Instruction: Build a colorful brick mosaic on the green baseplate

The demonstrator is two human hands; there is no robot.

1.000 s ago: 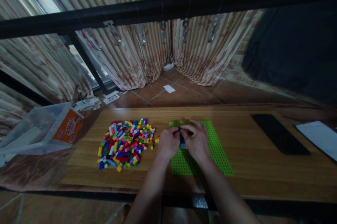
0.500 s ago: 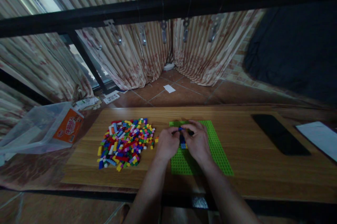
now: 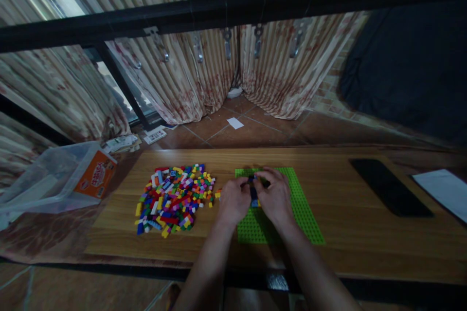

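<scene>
Both my hands meet over the far left part of a green studded baseplate (image 3: 302, 218). My left hand (image 3: 235, 201) has its thumb and fingers closed at the left side of a dark blue toy brick (image 3: 251, 179). From the other side, my right hand (image 3: 273, 194) pinches at the same brick, its fingers curled. Just nearer to me, blue and yellow bricks (image 3: 255, 202) sit on the baseplate, partly covered by my hands. A few yellow and orange bricks (image 3: 218, 194) lie beside my left hand.
A pile of mixed toy bricks (image 3: 175, 199) spreads over the left of the wooden table (image 3: 346, 233). Farther left stands a clear plastic bin (image 3: 44, 174) with an orange label. On the right lie a black flat phone-like slab (image 3: 390, 187) and white paper (image 3: 443, 189).
My left hand has shifted very slightly, and its fingers sit a little lower by the blue brick. My right hand stays nearly in place; the pile is unchanged.
</scene>
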